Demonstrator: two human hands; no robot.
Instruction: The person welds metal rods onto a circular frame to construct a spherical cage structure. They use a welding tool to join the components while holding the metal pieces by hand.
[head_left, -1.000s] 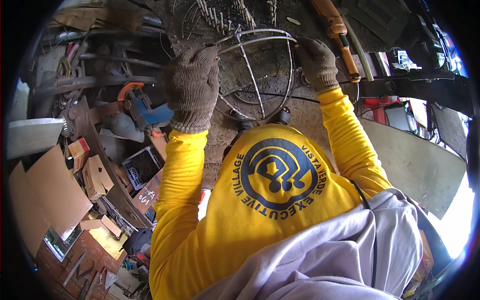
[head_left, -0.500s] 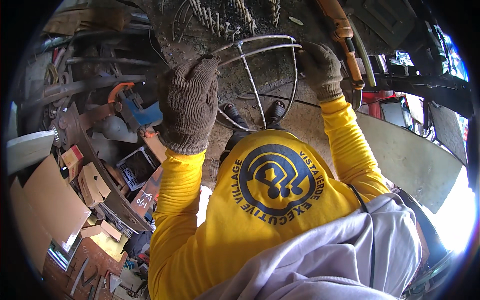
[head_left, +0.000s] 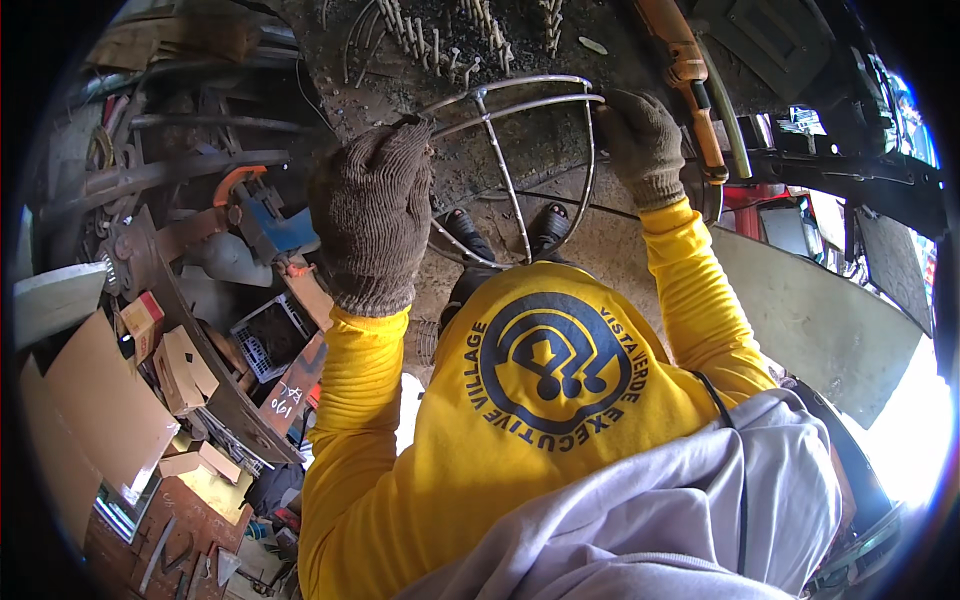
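Between my hands is a rounded frame of bent metal rod (head_left: 507, 183), with two curved bars across its top and ribs joined to a lower hoop. My left hand (head_left: 375, 215), in a brown knitted glove, closes on the frame's left side; the glove hides the exact grip. On the right, my gloved right hand (head_left: 643, 145) is closed round the frame's right side, near the end of a curved bar. The frame is held tilted at the near edge of a dark, dirty workbench (head_left: 400, 105).
Several short metal rods (head_left: 425, 50) stand upright on the bench. An orange power tool (head_left: 690, 80) lies at the bench's right. Leftward are a blue and orange tool (head_left: 275, 220), a plastic crate (head_left: 270, 335) and cardboard boxes (head_left: 110, 400). A pale board (head_left: 815, 310) leans at right.
Both hands and the metal frame stay almost in place. My left hand has shifted slightly left and down, and the frame has moved very slightly with it.
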